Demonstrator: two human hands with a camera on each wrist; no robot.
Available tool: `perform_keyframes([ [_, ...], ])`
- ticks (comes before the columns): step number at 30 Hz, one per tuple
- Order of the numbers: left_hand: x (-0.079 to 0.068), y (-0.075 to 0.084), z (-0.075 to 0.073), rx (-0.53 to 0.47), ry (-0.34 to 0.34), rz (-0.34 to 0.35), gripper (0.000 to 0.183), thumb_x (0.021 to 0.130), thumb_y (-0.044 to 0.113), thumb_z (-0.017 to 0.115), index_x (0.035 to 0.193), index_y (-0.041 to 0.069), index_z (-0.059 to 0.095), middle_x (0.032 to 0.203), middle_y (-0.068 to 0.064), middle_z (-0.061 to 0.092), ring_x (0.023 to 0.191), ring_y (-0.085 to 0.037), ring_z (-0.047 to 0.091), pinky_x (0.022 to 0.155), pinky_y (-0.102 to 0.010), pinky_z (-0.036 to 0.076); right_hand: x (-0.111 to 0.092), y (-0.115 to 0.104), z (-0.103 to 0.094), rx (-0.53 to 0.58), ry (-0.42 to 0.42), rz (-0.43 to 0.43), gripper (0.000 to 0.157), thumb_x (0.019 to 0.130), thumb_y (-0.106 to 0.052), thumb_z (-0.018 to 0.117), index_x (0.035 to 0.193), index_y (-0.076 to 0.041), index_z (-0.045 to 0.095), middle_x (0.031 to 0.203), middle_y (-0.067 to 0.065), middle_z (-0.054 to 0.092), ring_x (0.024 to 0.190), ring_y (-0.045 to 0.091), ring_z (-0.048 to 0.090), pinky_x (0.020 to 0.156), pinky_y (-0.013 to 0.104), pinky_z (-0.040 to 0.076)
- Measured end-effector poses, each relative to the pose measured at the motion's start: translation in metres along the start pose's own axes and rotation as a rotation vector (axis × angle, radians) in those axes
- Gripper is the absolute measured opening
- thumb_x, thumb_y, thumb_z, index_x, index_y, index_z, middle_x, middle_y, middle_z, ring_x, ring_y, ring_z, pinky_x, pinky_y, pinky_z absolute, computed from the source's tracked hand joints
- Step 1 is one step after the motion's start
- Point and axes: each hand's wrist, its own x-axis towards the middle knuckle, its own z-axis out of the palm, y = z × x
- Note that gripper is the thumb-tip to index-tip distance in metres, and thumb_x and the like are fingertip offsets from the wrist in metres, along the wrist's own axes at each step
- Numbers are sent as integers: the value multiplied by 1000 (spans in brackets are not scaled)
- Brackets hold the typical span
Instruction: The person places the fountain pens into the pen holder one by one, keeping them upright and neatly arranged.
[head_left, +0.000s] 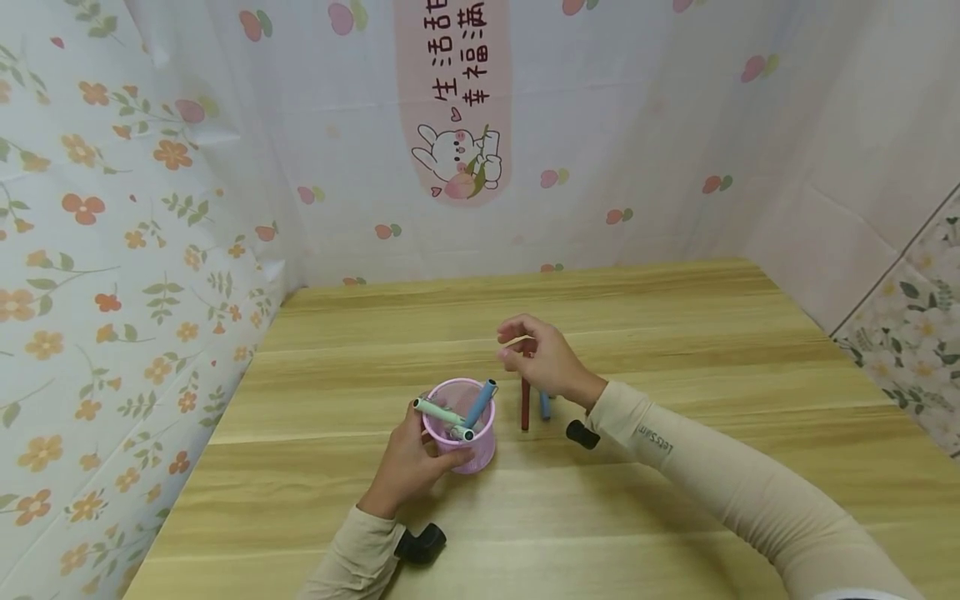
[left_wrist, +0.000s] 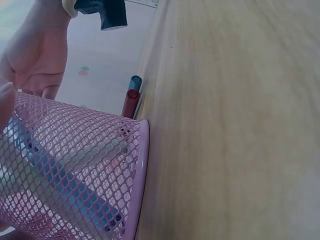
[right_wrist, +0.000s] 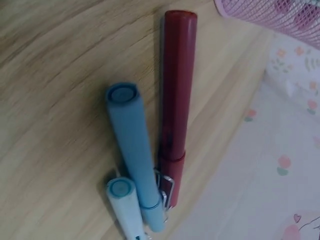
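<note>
My left hand (head_left: 412,462) grips a pink mesh pen holder (head_left: 480,454), fingers and thumb around its side. Inside lean a pale green pen (head_left: 438,412), a blue pen (head_left: 480,403) and a second pale green pen whose end (head_left: 468,434) shows at the front rim. Through the mesh in the left wrist view, the blue pen (left_wrist: 75,192) slants down to the base. My right hand (head_left: 543,354) hovers over loose pens, fingers loosely bent, holding nothing. Below it lie a dark red pen (right_wrist: 177,85), a blue pen (right_wrist: 132,145) and a pale pen (right_wrist: 126,210), side by side.
The wood-grain table (head_left: 315,400) meets a printed cloth backdrop (head_left: 600,125) at its far edge. A flowered cloth (head_left: 112,275) hangs on the left. Black wrist devices (head_left: 422,545) sit at both cuffs, close to the tabletop.
</note>
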Motion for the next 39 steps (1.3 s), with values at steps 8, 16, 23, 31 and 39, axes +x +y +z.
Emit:
perform_keyframes([
  [8,-1,0,0,4,5,5,82,68,10,89,135,1,42,122,-20,59,111,-35,59,91,-43,53,5,11,-9,-33,23,103,31,93,-3,62,122,3,53,112,22,57,95,39,63,78,46,59],
  [16,-1,1,0,-16,-3,-1,84,69,9,89,136,2,40,124,-21,57,113,-37,58,93,-44,52,9,20,-19,-84,42,207,31,94,-5,61,123,3,53,117,26,57,96,36,64,79,42,58],
  [23,-1,1,0,-24,-4,1,83,69,8,88,136,2,41,124,-21,57,113,-37,58,92,-45,52,13,32,-31,-77,93,294,32,94,-7,60,124,1,52,116,21,57,101,40,62,79,44,59],
  [31,0,2,1,-28,-1,-1,82,68,8,89,135,1,41,123,-20,57,112,-36,58,92,-45,53,15,44,-44,-153,107,360,38,95,-10,60,128,5,47,114,21,55,93,37,64,76,41,59],
  [39,-1,3,1,-36,-1,-2,83,68,8,89,136,1,41,124,-20,57,113,-36,58,92,-44,53,15,52,-53,-204,84,460,45,93,-9,62,131,5,42,112,21,53,91,33,63,74,37,59],
])
